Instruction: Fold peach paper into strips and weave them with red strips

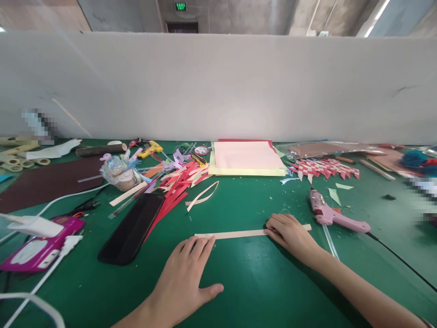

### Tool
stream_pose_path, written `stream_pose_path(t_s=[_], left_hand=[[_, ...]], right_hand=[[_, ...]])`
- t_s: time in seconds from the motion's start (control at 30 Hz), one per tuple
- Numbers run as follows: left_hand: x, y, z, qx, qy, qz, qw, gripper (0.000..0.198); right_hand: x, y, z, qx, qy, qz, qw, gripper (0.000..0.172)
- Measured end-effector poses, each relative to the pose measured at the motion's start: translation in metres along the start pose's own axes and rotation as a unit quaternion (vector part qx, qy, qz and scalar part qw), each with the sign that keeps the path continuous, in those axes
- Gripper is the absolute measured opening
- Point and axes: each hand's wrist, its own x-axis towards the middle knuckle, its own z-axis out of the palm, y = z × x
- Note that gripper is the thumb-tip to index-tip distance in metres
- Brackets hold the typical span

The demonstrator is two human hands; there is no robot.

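A narrow pale paper strip (pixel 239 234) lies nearly straight across the green tabletop. My left hand (pixel 184 278) rests at its left end, fingertips touching the strip, fingers stretched out and thumb spread wide. Toward the strip's right end, my right hand (pixel 290 234) has its fingers bent over the paper, with the thumb against it; a short piece sticks out beyond. Just past my right hand lies a pink glue gun (pixel 336 216) with a clear glue stick (pixel 330 241) beside it. A folded pale strip (pixel 203 197) lies loose farther back.
Stacked paper sheets (pixel 247 157) lie against the white partition (pixel 218 86). Right of them is a red-and-white woven paper piece (pixel 324 168). Red strips (pixel 184 177), a black phone-like slab (pixel 133 230) and a magenta power strip (pixel 44 246) with white cables occupy the left.
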Motion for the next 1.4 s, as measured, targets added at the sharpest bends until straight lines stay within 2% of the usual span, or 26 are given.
stream_pose_path(t_s=[0.1, 0.2, 0.37, 0.47, 0.57, 0.67, 0.77, 0.87, 1.1, 1.4], left_hand=[[-0.006, -0.004, 0.001, 0.028, 0.014, -0.028, 0.999, 0.072], [-0.013, -0.015, -0.003, 0.044, 0.036, -0.021, 0.998, 0.068], [-0.014, -0.026, -0.02, 0.083, 0.054, -0.007, 0.995, 0.057], [-0.005, -0.015, -0.033, 0.103, 0.089, -0.012, 0.991, 0.048], [0.009, 0.007, -0.037, 0.057, 0.115, 0.069, 0.989, 0.04], [0.024, 0.025, -0.027, -0.005, 0.1, 0.164, 0.981, 0.051], [0.036, 0.031, -0.009, -0.013, 0.049, 0.151, 0.987, 0.059], [0.038, 0.03, 0.002, -0.014, 0.013, 0.125, 0.992, 0.057], [0.026, 0.034, 0.006, 0.005, 0.022, 0.147, 0.989, 0.054], [0.025, 0.037, 0.01, -0.039, -0.01, 0.119, 0.992, 0.061]], right_hand=[[0.0, 0.0, 0.001, 0.0, -0.001, 0.002, 1.0, 0.021], [0.0, -0.001, 0.001, 0.0, 0.001, 0.002, 1.0, 0.02], [-0.001, -0.004, -0.002, -0.01, 0.005, 0.003, 1.0, 0.02], [0.001, -0.008, -0.003, -0.013, 0.007, 0.001, 1.0, 0.02], [0.006, -0.018, -0.003, -0.011, 0.011, -0.013, 1.0, 0.02], [0.013, -0.034, 0.001, -0.008, 0.013, -0.039, 0.999, 0.019], [0.02, -0.05, 0.005, 0.008, 0.016, -0.055, 0.998, 0.02], [0.02, -0.055, 0.006, 0.04, 0.018, -0.045, 0.998, 0.019], [0.008, -0.041, -0.003, 0.092, -0.005, -0.026, 0.995, 0.015], [-0.005, -0.021, -0.008, 0.118, -0.01, 0.043, 0.992, 0.019]])
